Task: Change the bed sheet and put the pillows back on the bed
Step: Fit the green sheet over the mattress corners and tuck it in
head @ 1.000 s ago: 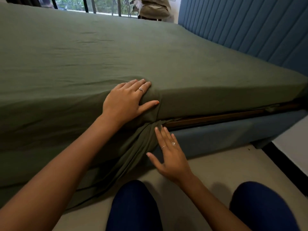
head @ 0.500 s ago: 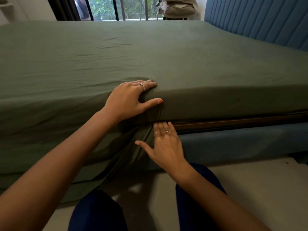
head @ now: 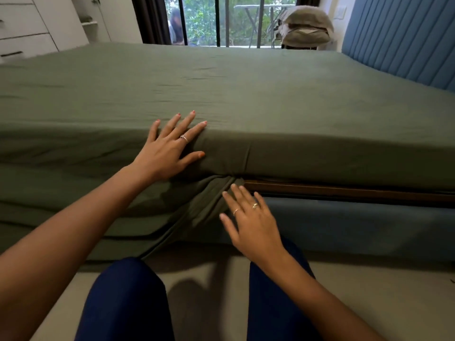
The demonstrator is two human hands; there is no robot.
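Green sheet [head: 246, 94] half tucked. Left hand [head: 167, 153] flat, fingers spread, pinning mattress edge; right hand [head: 251, 217] open at hanging fold. Better: push fold deep, pull taut.

Two hands are seen: the left hand [head: 170, 153] and the right hand [head: 251, 222]. One bed sheet [head: 221, 94], three rings and two knees are counted.

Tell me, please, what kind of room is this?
Most likely a bedroom in a home. A wide mattress under a green sheet fills the view, a padded blue headboard stands at its right, and white drawers line the far wall beside a barred window.
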